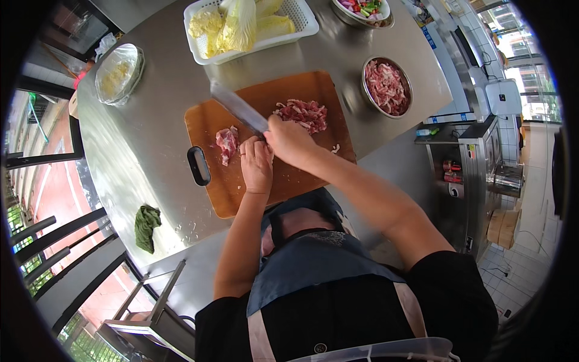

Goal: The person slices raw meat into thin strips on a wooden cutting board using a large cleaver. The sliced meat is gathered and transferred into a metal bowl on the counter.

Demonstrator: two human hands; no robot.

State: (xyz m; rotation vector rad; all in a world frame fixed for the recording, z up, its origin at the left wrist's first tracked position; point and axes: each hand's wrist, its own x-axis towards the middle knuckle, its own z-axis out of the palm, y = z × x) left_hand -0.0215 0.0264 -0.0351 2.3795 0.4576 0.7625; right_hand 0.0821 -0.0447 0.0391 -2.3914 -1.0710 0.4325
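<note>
My right hand (287, 140) grips a cleaver (237, 106), whose broad blade points up and to the left over a brown cutting board (312, 176). Close against it, my left hand (256, 160) rests on the board with fingers bent down; whatever lies under the fingers is hidden. A piece of raw meat (227, 145) sits left of my left hand, near the board's black-rimmed handle slot (199, 166). Cut strips of raw meat (305, 115) are heaped beyond my right hand. One small pale scrap (335, 148) lies near the board's right edge.
On the steel table (167, 135), a white basket (312, 25) holds napa cabbage (237, 27). A steel bowl of sliced meat (386, 86) and a bowl of chopped vegetables (364, 7) stand right. A plastic-covered bowl (118, 74) and a green cloth (147, 226) lie left.
</note>
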